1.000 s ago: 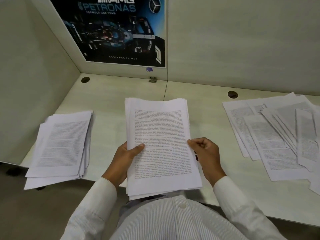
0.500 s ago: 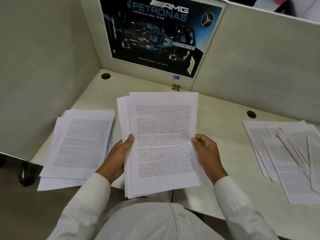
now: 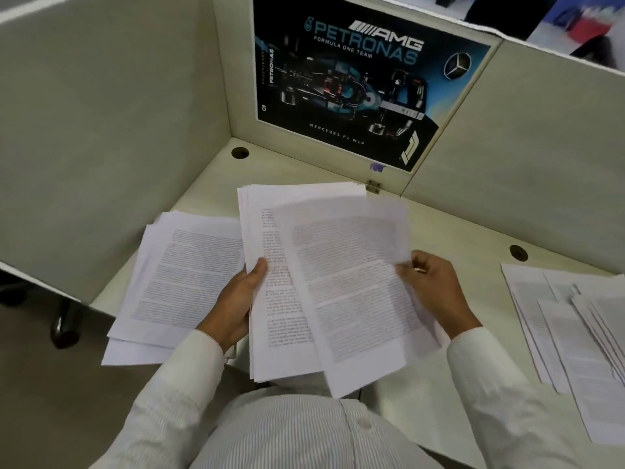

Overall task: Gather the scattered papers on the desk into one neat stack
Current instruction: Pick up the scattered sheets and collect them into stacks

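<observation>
A: Okay, where's the paper?
B: 3 lots. Held bundle (image 3: 270, 286) in the left hand (image 3: 236, 301), thumb clamped on its left edge, above the table (image 3: 449, 228). Right hand (image 3: 431, 287) pinches 1 loose sheet (image 3: 351, 286) by its right edge, skewed over the bundle. Left pile (image 3: 176, 282) overhangs the table edge; spread sheets (image 3: 575, 333) lie well apart at right.
A: Handling?
B: Light, floppy, slick sheet on sheet, so likely to fan or slide. Single sheet looks blurred, probably flexing. I'd grip both long edges mid-height, then tap the bottom edge on the table to square up.
</observation>
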### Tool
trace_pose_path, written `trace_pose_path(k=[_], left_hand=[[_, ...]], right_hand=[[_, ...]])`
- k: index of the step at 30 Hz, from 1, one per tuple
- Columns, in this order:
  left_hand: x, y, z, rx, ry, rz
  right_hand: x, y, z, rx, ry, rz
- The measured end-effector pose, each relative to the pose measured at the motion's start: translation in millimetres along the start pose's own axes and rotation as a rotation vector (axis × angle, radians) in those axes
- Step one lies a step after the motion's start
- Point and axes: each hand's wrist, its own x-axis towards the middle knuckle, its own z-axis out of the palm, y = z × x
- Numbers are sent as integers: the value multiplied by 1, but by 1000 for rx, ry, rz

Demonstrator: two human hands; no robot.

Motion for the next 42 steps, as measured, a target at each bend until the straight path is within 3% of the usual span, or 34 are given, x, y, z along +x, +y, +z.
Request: trace_pose_path(k=[3, 6, 8, 11, 15, 17, 23, 26, 29, 31, 33, 35, 42], left_hand=[[-1, 6, -2, 37, 2, -9], [0, 10, 3, 67, -42, -31], [2, 11, 12, 75, -64, -43], [4, 12, 29, 81, -66, -43], [5, 9, 40, 44, -41, -8], [3, 8, 38, 9, -22, 6], [-6, 8, 18, -24, -12, 4], [-8, 7, 11, -19, -30, -1], [-8, 7, 7, -33, -50, -24], [-7, 9, 8, -21, -70, -52], [-6, 14, 11, 6, -86, -81], [-4, 18, 11, 22, -85, -89], [-6, 24, 7, -32, -83, -116]], right_hand=[[25, -10, -10, -335, 104, -122], [40, -38, -8, -538, 167, -421], [42, -58, 8, -528, 149, -571], [21, -81, 48, -468, 9, -588], [-6, -64, 106, -569, -89, -961], [-10, -53, 124, -518, -87, -973], [-22, -48, 99, -406, 85, -733], [-16, -36, 62, -341, 213, -298], [-10, -18, 41, 70, -114, 288], [-11, 0, 42, 372, -427, 484], [-18, 12, 52, 521, -645, 540], [-27, 20, 67, 611, -719, 580], [-34, 31, 110, 781, -666, 565]])
